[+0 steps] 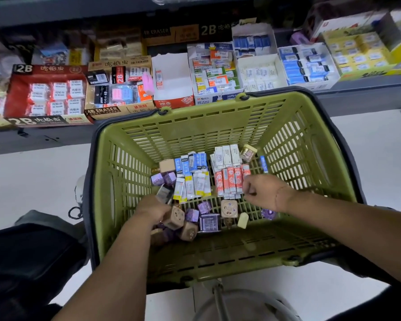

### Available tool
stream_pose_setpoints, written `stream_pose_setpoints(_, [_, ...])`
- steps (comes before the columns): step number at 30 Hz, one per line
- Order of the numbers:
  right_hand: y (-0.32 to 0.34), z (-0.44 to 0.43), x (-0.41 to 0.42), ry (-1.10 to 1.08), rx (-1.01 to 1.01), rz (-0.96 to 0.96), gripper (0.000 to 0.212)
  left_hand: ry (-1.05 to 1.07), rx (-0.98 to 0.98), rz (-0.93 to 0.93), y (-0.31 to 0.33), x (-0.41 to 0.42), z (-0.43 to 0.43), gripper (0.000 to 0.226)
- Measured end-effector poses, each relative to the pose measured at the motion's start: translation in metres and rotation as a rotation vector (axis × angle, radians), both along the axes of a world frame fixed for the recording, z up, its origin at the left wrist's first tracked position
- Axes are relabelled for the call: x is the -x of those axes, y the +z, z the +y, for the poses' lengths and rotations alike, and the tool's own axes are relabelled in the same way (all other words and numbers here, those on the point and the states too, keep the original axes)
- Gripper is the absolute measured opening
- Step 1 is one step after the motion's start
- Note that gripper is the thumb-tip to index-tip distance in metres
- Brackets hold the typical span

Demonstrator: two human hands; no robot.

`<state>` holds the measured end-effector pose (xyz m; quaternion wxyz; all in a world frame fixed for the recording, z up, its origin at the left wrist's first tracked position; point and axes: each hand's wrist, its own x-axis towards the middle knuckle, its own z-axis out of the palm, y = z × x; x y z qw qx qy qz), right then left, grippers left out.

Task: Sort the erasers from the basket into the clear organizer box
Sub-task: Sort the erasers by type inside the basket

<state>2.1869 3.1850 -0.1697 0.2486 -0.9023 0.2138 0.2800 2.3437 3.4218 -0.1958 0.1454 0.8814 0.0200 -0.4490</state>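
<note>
Erasers lay scattered in the near half of the green basket (218,256), and both our hands were down among them. Our left hand (152,208) showed only its back, the fingers curled under and hidden. A grey-wrapped eraser (163,193) stood right at its fingertips, but we could not tell whether it was gripped. Tan cube erasers (176,217) and purple-wrapped cubes (192,214) crowded beside that hand.

Our right hand (263,191) had its fingers curled in. Thumb and forefinger were drawn close together with a small gap, and we saw nothing between them. They hovered at the near edge of the red-sleeved erasers (229,181).

Farther in, the stock already lay grouped by kind. Yellow-ended erasers (195,186) sat beside the red ones, with blue-sleeved erasers (190,164) and white erasers (226,155) beyond.

Past the basket, a shelf carried cardboard display boxes (46,93) of erasers, and one white box (171,82) held only a single piece.

We saw no clear organizer box anywhere in view. We judged that we were at the picking step, with most of the sorting not yet done. The next move called for closing on one kind only, probably the red row, lifting a few together, and first finding where the organizer stood.
</note>
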Motion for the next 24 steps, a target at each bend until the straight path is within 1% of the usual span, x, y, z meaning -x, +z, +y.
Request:
stream_pose_setpoints(1, [0.002, 0.009, 0.0, 0.059, -0.08, 0.031, 0.008, -0.074, 0.003, -0.054, -0.001, 0.002, 0.002, 0.017])
stream_pose_setpoints(3, [0.003, 0.03, -0.003, 0.13, -0.215, 0.081, 0.026, -0.162, 0.038, -0.109, -0.005, 0.01, 0.001, 0.03])
stream_pose_setpoints(5, [-0.001, 0.05, -0.009, 0.214, -0.295, 0.119, 0.044, -0.201, 0.055, -0.074, -0.01, 0.017, 0.002, 0.046])
stream_pose_setpoints(7, [-0.01, 0.067, -0.017, 0.3, -0.319, 0.133, 0.058, -0.236, 0.05, -0.048, -0.015, 0.02, 0.005, 0.048])
stream_pose_setpoints(9, [-0.018, 0.08, -0.025, 0.339, -0.33, 0.135, 0.066, -0.269, 0.053, -0.027, -0.017, 0.02, 0.008, 0.045])
stream_pose_setpoints(11, [-0.025, 0.093, -0.033, 0.334, -0.374, 0.133, 0.067, -0.244, 0.066, 0.01, -0.016, 0.021, 0.011, 0.045])
stream_pose_setpoints(14, [-0.034, 0.108, -0.043, 0.297, -0.442, 0.13, 0.057, -0.202, 0.077, 0.041, -0.016, 0.022, 0.013, 0.048])
stream_pose_setpoints(17, [-0.041, 0.113, -0.048, 0.285, -0.431, 0.141, 0.061, -0.229, 0.056, 0.024, -0.014, 0.021, 0.01, 0.044])
stream_pose_setpoints(19, [-0.045, 0.113, -0.049, 0.284, -0.423, 0.146, 0.057, -0.254, 0.035, -0.02, -0.014, 0.021, 0.008, 0.036])
stream_pose_setpoints(21, [-0.047, 0.112, -0.047, 0.292, -0.422, 0.147, 0.053, -0.275, 0.013, -0.059, -0.015, 0.019, 0.007, 0.021])
stream_pose_setpoints(23, [-0.047, 0.11, -0.044, 0.281, -0.433, 0.137, 0.05, -0.279, 0.001, -0.022, -0.015, 0.018, 0.006, 0.017])
stream_pose_setpoints(24, [-0.046, 0.109, -0.043, 0.253, -0.461, 0.134, 0.045, -0.275, -0.003, 0.017, -0.015, 0.017, 0.006, 0.015])
